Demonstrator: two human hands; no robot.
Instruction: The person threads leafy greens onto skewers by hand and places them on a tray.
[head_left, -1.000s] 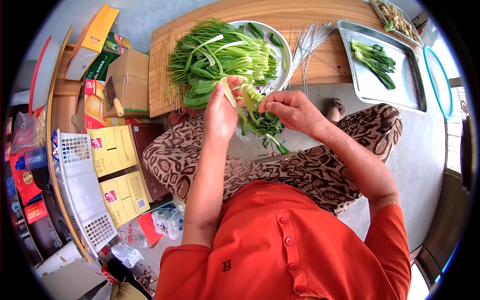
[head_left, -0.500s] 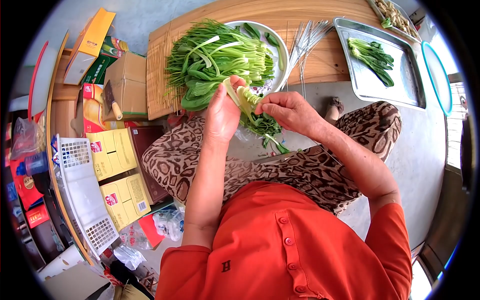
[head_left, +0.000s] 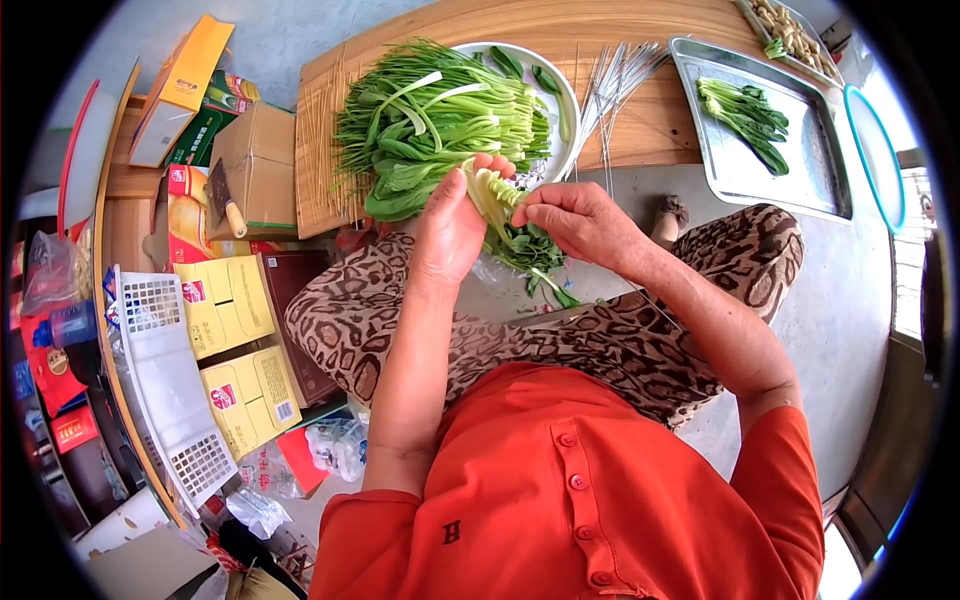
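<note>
My left hand [head_left: 447,228] is curled round a few pale-stemmed leafy greens [head_left: 490,203], thumb on the near side. The dark leaves hang below, over the gap between my knees. Pinched fingers of my right hand [head_left: 572,222] meet the stems from the right. A thin metal skewer [head_left: 664,311] seems to run through that grip, as its end shows beyond my right wrist; its tip is hidden among the stems. Just past my hands, a large pile of greens [head_left: 450,125] rests on a white plate [head_left: 567,90].
On the wooden table [head_left: 640,135] lie loose metal skewers [head_left: 612,85] and thin bamboo sticks [head_left: 325,140]. A metal tray [head_left: 815,190] at right holds a bunch of greens [head_left: 745,115]. Cardboard boxes [head_left: 255,160], a cleaver [head_left: 228,205] and a white plastic basket [head_left: 175,380] stand left.
My left hand has shifted slightly right and down, closer to my right hand. The greens' stems have tilted with it; my right hand has barely moved.
</note>
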